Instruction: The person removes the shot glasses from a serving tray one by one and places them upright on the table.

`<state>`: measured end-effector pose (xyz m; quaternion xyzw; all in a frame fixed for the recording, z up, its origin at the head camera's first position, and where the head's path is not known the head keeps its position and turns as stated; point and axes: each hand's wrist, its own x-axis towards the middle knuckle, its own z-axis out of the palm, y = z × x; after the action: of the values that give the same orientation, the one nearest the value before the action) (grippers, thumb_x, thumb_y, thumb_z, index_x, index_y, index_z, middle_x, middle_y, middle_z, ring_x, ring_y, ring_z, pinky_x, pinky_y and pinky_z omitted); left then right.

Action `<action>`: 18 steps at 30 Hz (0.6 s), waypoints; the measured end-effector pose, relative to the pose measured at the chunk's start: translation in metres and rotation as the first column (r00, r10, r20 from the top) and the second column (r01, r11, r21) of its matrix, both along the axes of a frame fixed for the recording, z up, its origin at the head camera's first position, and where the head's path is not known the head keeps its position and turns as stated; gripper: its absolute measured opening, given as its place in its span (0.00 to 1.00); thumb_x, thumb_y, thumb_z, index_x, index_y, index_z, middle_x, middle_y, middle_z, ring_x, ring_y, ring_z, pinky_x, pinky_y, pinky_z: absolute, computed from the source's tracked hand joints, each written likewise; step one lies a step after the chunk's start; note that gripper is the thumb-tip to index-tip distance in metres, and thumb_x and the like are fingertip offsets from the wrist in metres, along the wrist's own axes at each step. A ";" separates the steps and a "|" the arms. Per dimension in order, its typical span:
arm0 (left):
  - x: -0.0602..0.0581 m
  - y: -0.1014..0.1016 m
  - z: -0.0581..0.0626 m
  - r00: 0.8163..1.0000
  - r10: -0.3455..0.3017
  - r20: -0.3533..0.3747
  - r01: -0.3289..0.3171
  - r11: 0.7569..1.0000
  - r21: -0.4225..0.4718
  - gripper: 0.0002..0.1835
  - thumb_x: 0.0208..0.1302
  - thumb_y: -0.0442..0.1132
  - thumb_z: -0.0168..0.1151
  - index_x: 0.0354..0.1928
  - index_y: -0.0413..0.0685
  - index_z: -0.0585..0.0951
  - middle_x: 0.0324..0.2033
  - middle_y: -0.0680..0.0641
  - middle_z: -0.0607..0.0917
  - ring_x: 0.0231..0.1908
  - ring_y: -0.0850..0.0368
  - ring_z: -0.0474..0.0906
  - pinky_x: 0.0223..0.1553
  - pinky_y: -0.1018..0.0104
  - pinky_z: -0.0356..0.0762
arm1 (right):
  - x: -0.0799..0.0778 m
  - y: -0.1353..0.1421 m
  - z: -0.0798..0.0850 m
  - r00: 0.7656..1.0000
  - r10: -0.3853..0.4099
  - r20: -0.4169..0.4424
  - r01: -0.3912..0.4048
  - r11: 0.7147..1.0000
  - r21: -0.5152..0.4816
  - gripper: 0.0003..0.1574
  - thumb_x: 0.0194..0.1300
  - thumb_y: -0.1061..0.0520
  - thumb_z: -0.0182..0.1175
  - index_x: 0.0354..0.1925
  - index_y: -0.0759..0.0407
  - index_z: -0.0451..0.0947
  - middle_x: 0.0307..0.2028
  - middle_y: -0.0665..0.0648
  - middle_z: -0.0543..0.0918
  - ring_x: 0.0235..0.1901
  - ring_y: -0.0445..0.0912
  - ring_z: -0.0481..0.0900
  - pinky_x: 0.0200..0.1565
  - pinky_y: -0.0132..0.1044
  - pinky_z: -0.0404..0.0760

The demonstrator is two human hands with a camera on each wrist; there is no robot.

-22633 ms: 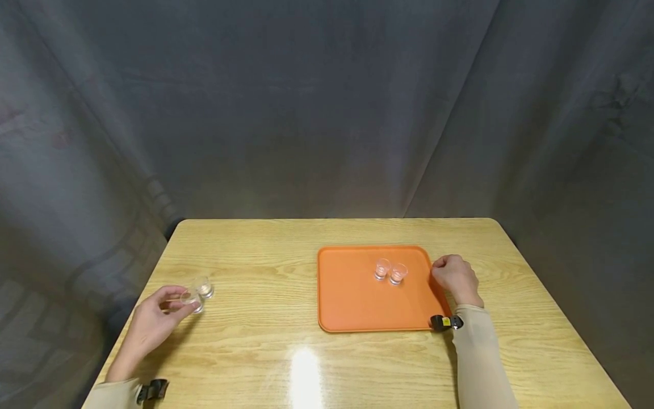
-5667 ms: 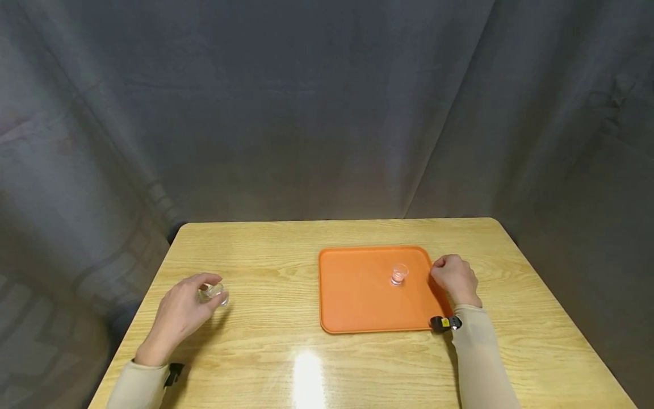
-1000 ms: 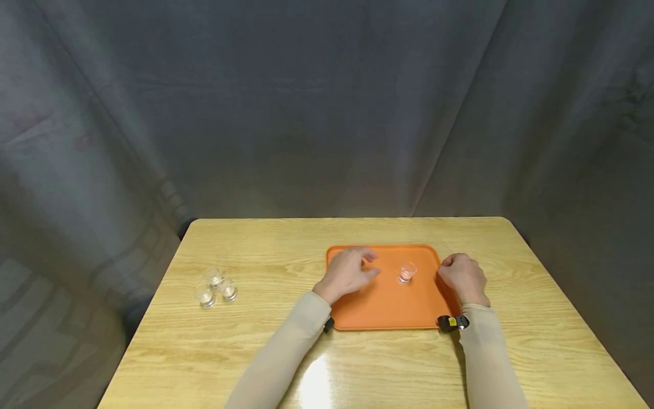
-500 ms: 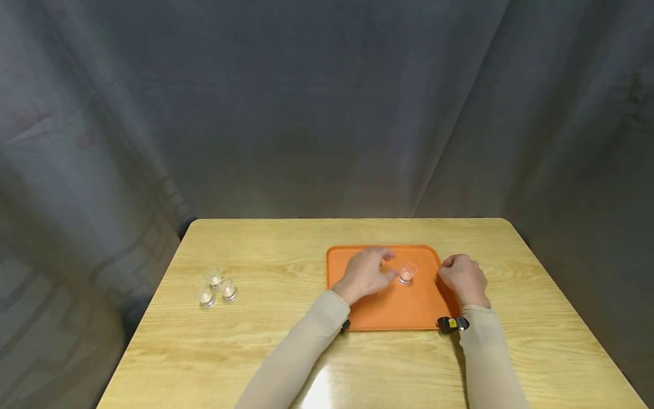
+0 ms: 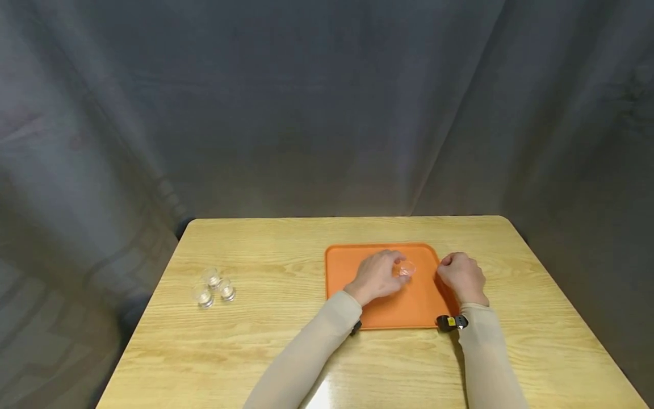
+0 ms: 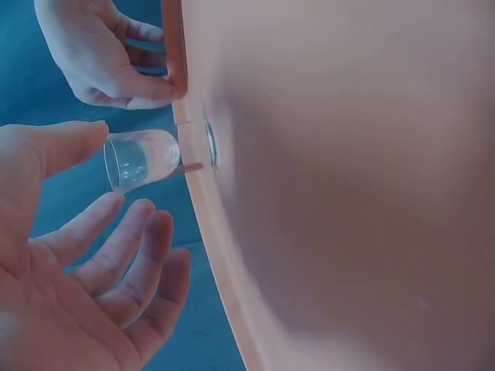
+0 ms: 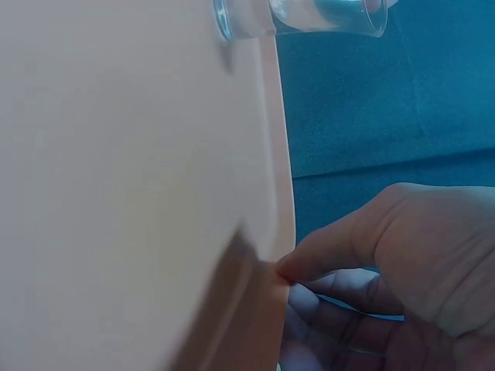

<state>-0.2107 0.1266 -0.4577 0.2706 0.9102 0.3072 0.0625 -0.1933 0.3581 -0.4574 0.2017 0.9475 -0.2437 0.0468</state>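
On the orange tray (image 5: 378, 315) stands a small clear shot glass (image 5: 410, 269), upright. My left hand (image 5: 379, 276) is at it, with thumb and index finger on either side of the rim. In the left wrist view the fingertips lie right by the rim of the shot glass (image 6: 143, 160), and the other fingers are loosely bent; firm contact is not clear. My right hand (image 5: 462, 277) pinches the tray's right rim, thumb (image 7: 309, 255) on top and fingers underneath. Three more shot glasses (image 5: 205, 298) stand close together on the table at the left.
The wooden table (image 5: 265, 341) has its far edge along a dark grey curtain (image 5: 317, 113). My left forearm (image 5: 311, 352) crosses the table's front in the middle. A bare stretch of wood lies between the glass group and the tray.
Over the last second my left hand has moved right across the tray to the shot glass. Earlier it set glasses down at the left. My right hand stays at the tray rim.
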 end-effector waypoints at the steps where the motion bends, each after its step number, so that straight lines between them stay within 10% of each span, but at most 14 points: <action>1: 0.000 0.000 -0.001 1.000 -0.005 -0.002 0.005 1.000 0.000 0.25 0.73 0.55 0.68 0.68 0.59 0.82 0.57 0.56 0.87 0.55 0.59 0.84 0.53 0.63 0.82 | 0.001 -0.001 0.000 1.000 -0.004 -0.001 0.004 1.000 0.005 0.11 0.66 0.57 0.59 0.42 0.63 0.82 0.37 0.65 0.84 0.33 0.57 0.78 0.36 0.47 0.71; 18: -0.003 0.004 -0.004 1.000 -0.023 -0.009 0.023 1.000 -0.009 0.25 0.74 0.56 0.66 0.69 0.59 0.82 0.64 0.54 0.85 0.59 0.58 0.84 0.55 0.65 0.82 | 0.001 -0.004 0.000 1.000 -0.006 -0.005 0.007 1.000 0.026 0.10 0.65 0.58 0.59 0.40 0.63 0.82 0.36 0.65 0.84 0.32 0.57 0.78 0.35 0.47 0.72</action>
<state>-0.2138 0.1309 -0.4617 0.2823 0.9086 0.3013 0.0633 -0.1923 0.3543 -0.4578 0.2047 0.9500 -0.2320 0.0410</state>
